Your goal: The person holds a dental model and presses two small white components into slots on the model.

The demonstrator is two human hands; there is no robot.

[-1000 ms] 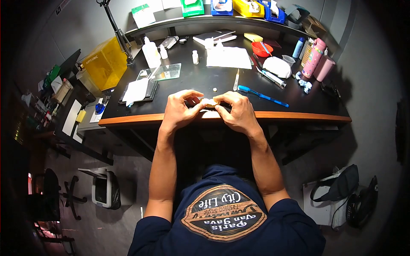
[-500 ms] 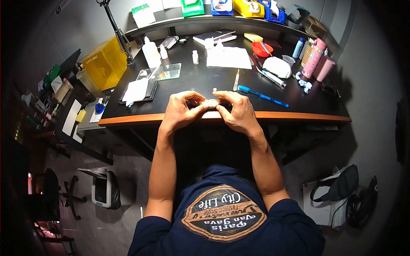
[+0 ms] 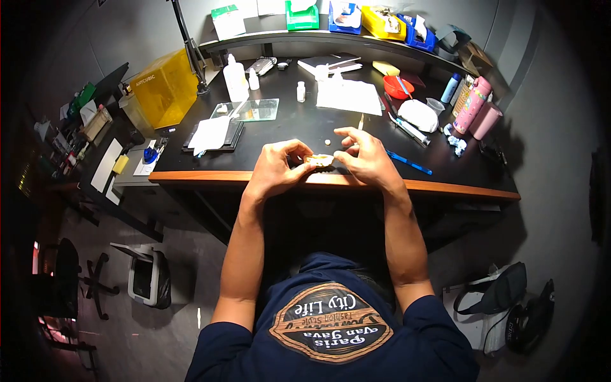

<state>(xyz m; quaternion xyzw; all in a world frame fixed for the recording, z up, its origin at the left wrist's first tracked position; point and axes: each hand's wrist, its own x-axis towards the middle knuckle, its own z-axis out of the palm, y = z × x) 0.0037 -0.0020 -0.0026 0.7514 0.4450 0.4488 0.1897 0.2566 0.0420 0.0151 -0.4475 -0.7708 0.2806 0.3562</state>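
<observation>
My left hand (image 3: 282, 167) is closed on a small dental model (image 3: 320, 160), whitish with tan parts, pinched between thumb and fingers over the table's front edge. Beside its right end is my right hand (image 3: 369, 159), fingers apart, the index finger raised and the thumb side close to the model. A small white round piece (image 3: 328, 142) lies on the black table just beyond the model. Past my right hand shows the tip of a slim pointed tool (image 3: 361, 121), its lower part hidden by the hand. The blue toothbrush (image 3: 410, 163) lies to the right, partly covered.
The black table (image 3: 286, 134) has a wooden front edge. On the left are a glass plate (image 3: 261, 109), a white bottle (image 3: 235, 79) and a black pad (image 3: 232, 135). White paper (image 3: 350, 95), a red bowl (image 3: 398, 88) and a pink bottle (image 3: 472, 105) stand farther back.
My right hand has let go of the dental model and moved right, its fingers spreading. The left hand keeps the model, now tilted differently. The camera view has shifted slightly.
</observation>
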